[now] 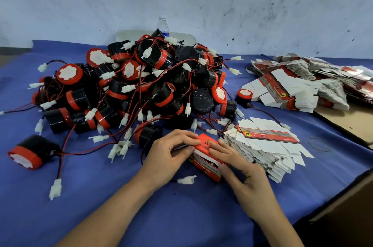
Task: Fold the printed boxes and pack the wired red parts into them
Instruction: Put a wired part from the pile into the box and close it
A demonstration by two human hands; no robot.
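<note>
I see left hand (171, 154) and right hand (238, 168) both pinching printed box (205, 158); thin card, light, crushable, so grip by edges.

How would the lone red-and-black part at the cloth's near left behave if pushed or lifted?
The part looks round and lies on its side, so it may roll. Its thin wire runs toward the pile, so lifting probably tugs neighbours.

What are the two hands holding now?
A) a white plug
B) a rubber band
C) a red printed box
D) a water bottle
C: the left hand and the right hand both grip the red printed box between them.
</note>
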